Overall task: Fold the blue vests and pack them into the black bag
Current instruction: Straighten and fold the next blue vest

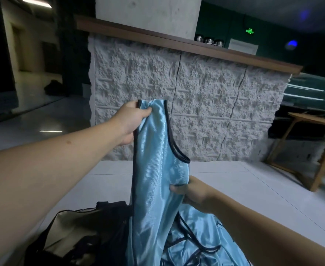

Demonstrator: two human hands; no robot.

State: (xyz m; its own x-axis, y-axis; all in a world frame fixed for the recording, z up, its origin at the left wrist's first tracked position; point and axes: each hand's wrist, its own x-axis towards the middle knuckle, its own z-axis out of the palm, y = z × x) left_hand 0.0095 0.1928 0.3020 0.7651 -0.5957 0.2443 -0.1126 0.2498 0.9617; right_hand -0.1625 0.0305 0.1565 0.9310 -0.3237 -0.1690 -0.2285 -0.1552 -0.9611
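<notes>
Blue vests of shiny satin fabric with black piping are what I have in front of me: one vest (154,169) hangs lifted between my two hands, the rest (205,240) lie in a crumpled heap on the floor at lower right. My left hand (133,121) is raised, thumb and fingers pinching the top of a shoulder strap. My right hand (194,192) sits lower and to the right, fingers curled round the vest's side edge just under the armhole. The two hands are well apart, and the cloth drapes down from them onto the heap.

Just left of the hanging vest, a black bag with a beige lining (77,235) lies open on the pale tiled floor (253,189), touching the blue fabric. Beyond stands a rough white stone-textured counter front (196,104) topped by a brown wooden ledge (177,42), with small metal tins (208,40) on it. At far right I see a wooden-legged table (311,143).
</notes>
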